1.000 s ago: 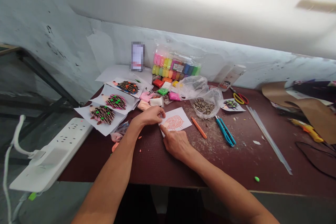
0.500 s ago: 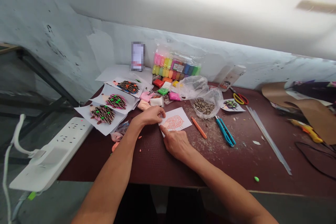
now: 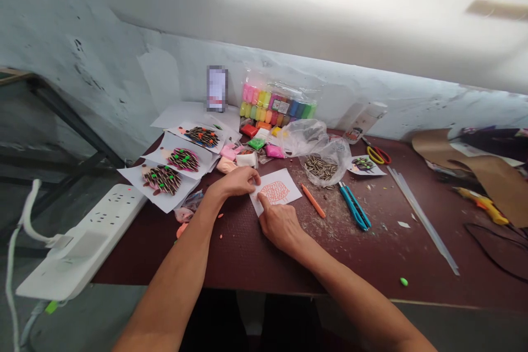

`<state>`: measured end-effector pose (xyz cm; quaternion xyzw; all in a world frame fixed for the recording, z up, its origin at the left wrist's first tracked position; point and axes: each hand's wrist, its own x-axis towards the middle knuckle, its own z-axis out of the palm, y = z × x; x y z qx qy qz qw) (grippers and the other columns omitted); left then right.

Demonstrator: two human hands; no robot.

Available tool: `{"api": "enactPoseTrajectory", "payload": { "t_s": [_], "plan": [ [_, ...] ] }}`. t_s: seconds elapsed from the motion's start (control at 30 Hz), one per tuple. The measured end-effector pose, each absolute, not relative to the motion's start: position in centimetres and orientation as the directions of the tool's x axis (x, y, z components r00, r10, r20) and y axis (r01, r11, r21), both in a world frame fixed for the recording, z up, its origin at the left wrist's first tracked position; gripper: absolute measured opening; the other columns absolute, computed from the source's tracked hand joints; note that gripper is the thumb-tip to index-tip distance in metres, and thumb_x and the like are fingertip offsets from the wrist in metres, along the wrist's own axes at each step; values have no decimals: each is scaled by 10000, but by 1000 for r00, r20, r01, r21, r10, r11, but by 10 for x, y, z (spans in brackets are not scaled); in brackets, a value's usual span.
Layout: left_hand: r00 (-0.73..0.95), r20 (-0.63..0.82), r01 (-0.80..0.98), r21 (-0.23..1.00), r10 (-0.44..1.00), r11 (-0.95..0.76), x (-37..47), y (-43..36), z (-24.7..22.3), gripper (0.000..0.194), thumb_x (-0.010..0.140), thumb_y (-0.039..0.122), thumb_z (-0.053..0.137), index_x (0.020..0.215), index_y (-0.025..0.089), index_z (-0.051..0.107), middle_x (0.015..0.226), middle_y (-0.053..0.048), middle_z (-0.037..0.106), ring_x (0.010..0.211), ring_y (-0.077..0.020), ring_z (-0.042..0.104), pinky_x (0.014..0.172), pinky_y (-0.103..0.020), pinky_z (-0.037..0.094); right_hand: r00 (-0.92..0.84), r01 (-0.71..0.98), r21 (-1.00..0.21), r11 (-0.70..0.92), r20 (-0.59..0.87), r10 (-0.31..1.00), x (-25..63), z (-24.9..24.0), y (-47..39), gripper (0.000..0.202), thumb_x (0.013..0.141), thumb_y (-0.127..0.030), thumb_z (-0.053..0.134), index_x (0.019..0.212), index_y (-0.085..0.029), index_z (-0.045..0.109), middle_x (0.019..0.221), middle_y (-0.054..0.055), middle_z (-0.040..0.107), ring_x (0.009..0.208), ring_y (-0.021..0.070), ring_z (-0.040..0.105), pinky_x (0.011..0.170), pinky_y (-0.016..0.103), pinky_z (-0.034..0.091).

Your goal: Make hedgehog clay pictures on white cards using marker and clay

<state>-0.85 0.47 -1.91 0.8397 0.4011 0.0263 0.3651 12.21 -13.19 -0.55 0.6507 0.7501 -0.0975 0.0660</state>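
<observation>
A small white card (image 3: 293,180) lies on the table, bearing an orange oval drawing filled with short strokes. My left hand (image 3: 240,180) has its fingers bent in, thumb and fingertips pinching the card's left edge. From below, my right hand (image 3: 281,224) reaches onto the card. Its index finger is stretched out and touches the drawing's left end; the other fingers fold under and hold nothing visible. An orange crayon-like stick (image 3: 313,201) rests just right of the card. Beside it is a teal utility knife (image 3: 355,207).
Hedgehog pictures (image 3: 161,179) on paper are stacked at left, beside a white power strip (image 3: 88,242). Behind are colored clay packs (image 3: 264,103) and a plastic bag of seeds (image 3: 319,167). Scissors (image 3: 378,155), clear glue sticks (image 3: 424,223) and a yellow glue gun (image 3: 482,206) lie right.
My right index fingertip has slid slightly up and right on the card, uncovering more of its lower left corner. My left hand stays at the card's edge.
</observation>
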Motion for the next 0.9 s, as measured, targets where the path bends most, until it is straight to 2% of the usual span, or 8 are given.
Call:
{"api": "enactPoseTrajectory", "payload": {
  "t_s": [0.4,0.9],
  "plan": [
    [674,-248,657,631,695,-412,-8,5,-20,417,619,115,524,994,110,705,718,0,587,609,-122,491,527,-235,278,-158,985,-102,139,-217,963,126,-7,-131,453,933,-212,392,1379,-219,465,910,103,756,843,250,714,696,291,423],
    [675,-245,665,611,696,-430,-8,4,-17,408,640,109,525,1005,106,707,729,0,576,606,-116,471,530,-235,273,-180,984,-38,176,-244,953,128,-4,-130,456,974,-203,324,1408,-244,458,952,112,753,863,235,709,687,288,434]
  ]
}}
